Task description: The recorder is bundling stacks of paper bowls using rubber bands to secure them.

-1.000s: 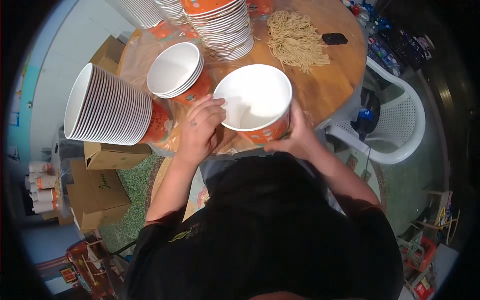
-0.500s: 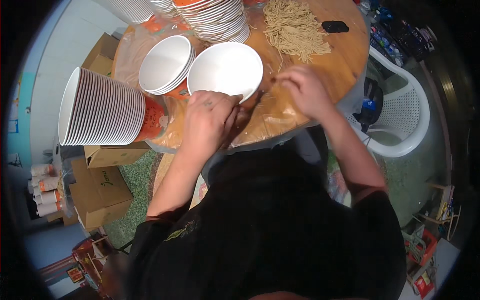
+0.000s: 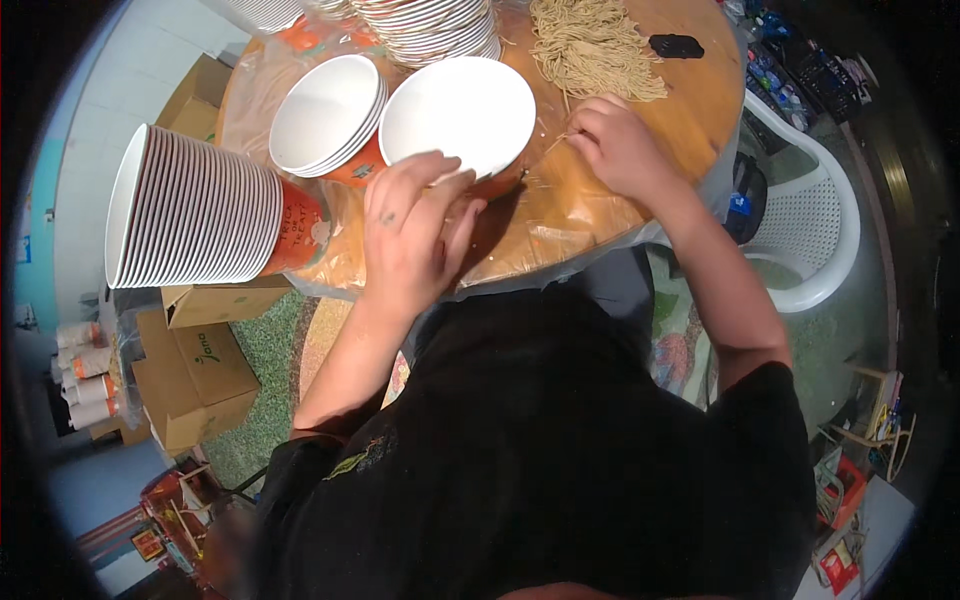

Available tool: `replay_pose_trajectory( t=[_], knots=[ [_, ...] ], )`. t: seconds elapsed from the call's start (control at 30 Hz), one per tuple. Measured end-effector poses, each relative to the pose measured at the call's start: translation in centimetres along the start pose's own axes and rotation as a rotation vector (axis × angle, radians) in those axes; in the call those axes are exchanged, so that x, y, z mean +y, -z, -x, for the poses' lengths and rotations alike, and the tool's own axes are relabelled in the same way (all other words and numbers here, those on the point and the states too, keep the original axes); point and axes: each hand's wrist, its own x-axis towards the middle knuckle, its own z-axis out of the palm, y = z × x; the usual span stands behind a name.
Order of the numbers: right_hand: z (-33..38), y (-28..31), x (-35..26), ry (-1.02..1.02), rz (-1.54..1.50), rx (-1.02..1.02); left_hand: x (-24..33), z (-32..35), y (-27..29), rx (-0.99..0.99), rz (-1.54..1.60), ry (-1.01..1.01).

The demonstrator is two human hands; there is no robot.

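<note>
A white-lined paper bucket (image 3: 458, 112) with an orange outside stands on the round table, its mouth tilted toward me. My left hand (image 3: 412, 222) is at the near edge of that bucket, fingers loosely bent and thumb apart; whether the fingertips touch the rim I cannot tell. To the right, my right hand (image 3: 622, 148) pinches a thin tan string (image 3: 556, 146) between thumb and forefinger. Just beyond it lies a bundle of tan strings (image 3: 592, 50). A few nested white buckets (image 3: 328, 112) stand left of the single one.
A long nested stack of buckets (image 3: 195, 210) leans at the table's left edge, and another tall stack (image 3: 430, 28) stands at the back. A black object (image 3: 677, 46) lies beside the strings. Cardboard boxes (image 3: 200, 375) are on the floor at left, a white plastic chair (image 3: 815, 215) at right.
My left hand has loosened from the bucket's near rim, its thumb now apart. My right hand has moved slightly away and to the right, with a strand now visible at its fingertips.
</note>
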Motion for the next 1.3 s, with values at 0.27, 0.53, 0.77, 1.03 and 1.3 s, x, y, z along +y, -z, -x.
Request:
replay_pose_trajectory(
  t=[0.27,0.53,0.77,1.03,1.3],
  knots=[
    [2.4,2.4,-7.6,-0.076,-0.212,0.187,3.2,2.0,-1.4,-0.119,0.379,0.125],
    [3.1,4.3,-14.4,-0.127,-0.446,0.160,3.9,0.8,-1.8,-0.076,0.493,0.332],
    [2.8,4.6,-15.0,-0.294,-0.528,-0.052,2.8,2.2,-0.7,-0.222,0.446,0.349],
    [3.0,1.5,-15.8,-0.090,-0.330,0.176,3.0,3.4,-1.0,-0.238,0.492,0.402],
    [2.5,1.6,-16.7,-0.077,-0.194,0.139,1.8,3.6,-0.7,-0.277,0.444,0.294]
  ],
)
